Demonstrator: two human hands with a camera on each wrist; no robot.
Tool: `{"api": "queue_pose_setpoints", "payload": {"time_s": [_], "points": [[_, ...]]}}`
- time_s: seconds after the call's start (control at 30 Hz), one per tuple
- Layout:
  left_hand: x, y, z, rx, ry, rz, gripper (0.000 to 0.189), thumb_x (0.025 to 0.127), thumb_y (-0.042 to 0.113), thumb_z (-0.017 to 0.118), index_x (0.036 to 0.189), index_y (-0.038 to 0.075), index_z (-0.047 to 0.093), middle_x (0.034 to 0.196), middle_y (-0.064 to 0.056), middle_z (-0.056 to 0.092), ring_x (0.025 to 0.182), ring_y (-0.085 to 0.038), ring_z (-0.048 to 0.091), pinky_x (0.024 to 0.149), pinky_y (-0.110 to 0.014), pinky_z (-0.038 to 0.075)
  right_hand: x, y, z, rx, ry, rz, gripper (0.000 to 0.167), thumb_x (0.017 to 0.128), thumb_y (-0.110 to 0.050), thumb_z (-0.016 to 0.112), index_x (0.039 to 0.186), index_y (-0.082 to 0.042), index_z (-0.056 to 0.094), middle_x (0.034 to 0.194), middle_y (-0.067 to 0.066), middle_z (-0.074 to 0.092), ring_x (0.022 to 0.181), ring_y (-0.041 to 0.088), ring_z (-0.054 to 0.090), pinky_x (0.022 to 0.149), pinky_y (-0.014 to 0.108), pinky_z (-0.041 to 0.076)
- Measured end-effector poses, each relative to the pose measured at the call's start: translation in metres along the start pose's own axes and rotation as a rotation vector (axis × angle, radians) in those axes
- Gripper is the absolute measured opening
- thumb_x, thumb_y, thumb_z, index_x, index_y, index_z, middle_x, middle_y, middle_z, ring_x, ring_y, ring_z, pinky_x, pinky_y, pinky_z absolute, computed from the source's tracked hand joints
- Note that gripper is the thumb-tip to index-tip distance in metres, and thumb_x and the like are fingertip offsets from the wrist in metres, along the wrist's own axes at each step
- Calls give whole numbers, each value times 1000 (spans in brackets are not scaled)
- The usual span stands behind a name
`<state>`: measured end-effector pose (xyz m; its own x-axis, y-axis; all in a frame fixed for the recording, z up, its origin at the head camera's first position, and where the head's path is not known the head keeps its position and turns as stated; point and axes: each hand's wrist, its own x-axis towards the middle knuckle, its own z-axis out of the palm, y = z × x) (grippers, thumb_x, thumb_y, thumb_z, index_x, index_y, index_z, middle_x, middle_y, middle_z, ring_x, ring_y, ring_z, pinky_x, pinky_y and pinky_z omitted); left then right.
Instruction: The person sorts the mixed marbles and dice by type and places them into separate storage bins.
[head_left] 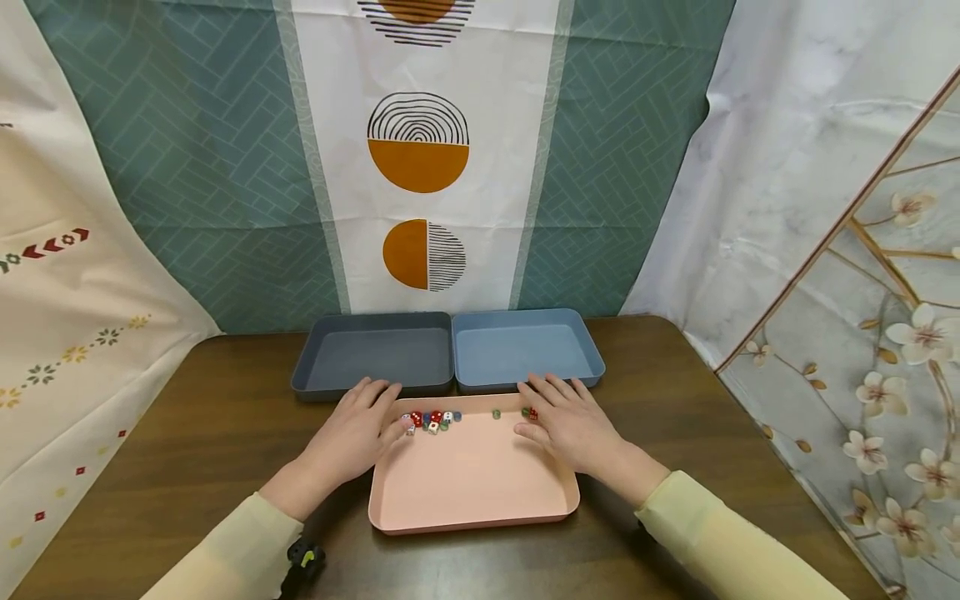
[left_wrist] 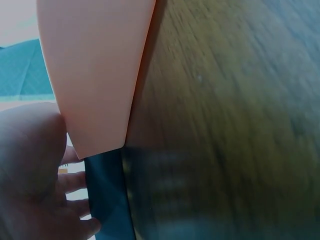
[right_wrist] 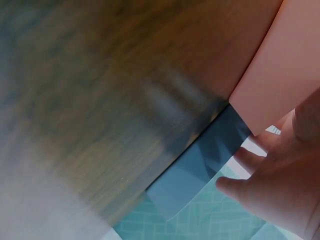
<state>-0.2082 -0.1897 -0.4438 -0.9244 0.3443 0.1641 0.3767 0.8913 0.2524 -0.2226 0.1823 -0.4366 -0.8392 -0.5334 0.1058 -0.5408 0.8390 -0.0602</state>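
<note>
The fingers of my left hand [head_left: 352, 432] are extended and released over the far left corner of the pink tray [head_left: 476, 479], the thumb just beside a cluster of multicoloured dice [head_left: 433, 427] lying toward its far side; contact cannot be determined. The fingers of my right hand [head_left: 573, 429] are likewise extended and released over the far right corner, next to a red die [head_left: 533, 413], with a lone green die [head_left: 497, 414] between it and the cluster. Beyond the pink tray, the dark grey tray [head_left: 378, 358] at left and the blue tray [head_left: 525, 354] at right stand side by side on the wooden table [head_left: 195, 450].
</note>
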Motion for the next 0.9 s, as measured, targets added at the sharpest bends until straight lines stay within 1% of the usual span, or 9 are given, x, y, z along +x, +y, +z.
{"api": "queue_pose_setpoints", "payload": {"time_s": [0.2, 0.37, 0.53, 0.9], "points": [[0, 3, 3, 7, -8, -6, 69, 110, 39, 71, 162, -2, 51, 159, -28, 52, 155, -57, 37, 127, -68, 28, -3, 1, 3, -20, 22, 15, 76, 112, -57, 57, 169, -8, 46, 172, 18, 43, 159, 45, 38, 128, 70, 26], [-1, 3, 3, 6, 21, 3, 66, 110, 39, 70, 160, -1, 53, 157, -28, 54, 154, -57, 39, 127, -68, 30, -2, 1, 5, -30, 28, 26, 77, 111, -58, 58, 169, -9, 46, 172, 18, 44, 159, 45, 38, 128, 70, 27], [-3, 4, 3, 13, 48, 25, 63, 111, 38, 69, 158, -1, 55, 155, -29, 55, 151, -57, 42, 126, -68, 32, -1, 0, 5, -39, 29, 26, 77, 111, -59, 58, 169, -9, 47, 171, 19, 45, 158, 45, 39, 127, 69, 29], [-6, 6, 4, 9, 53, 32, 65, 109, 38, 72, 158, -1, 56, 155, -28, 56, 151, -57, 42, 126, -68, 32, 1, -2, 5, -46, 44, 35, 74, 111, -55, 60, 167, -8, 49, 168, 20, 47, 156, 45, 41, 125, 69, 32]]}}
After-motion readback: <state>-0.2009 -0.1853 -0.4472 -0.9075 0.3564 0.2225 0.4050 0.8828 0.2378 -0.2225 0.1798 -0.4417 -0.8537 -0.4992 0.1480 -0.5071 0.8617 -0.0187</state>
